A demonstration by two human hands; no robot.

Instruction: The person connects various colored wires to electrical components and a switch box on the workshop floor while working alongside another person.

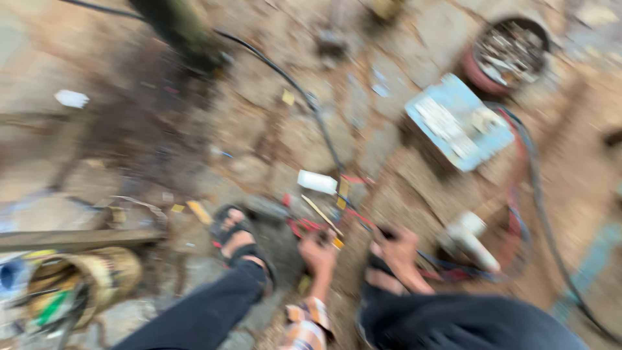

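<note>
I see left hand (319, 249) closed on thin stick (322, 215) above ground | right hand (396, 251) near red wires (304, 227), grip I cannot tell | frame blurred

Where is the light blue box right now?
In the head view the light blue box sits on the ground at upper right, just below the round red-rimmed tub and up and to the right of both hands.

blue box (457, 121), scrap bucket (508, 52), black cable (291, 84)
</note>
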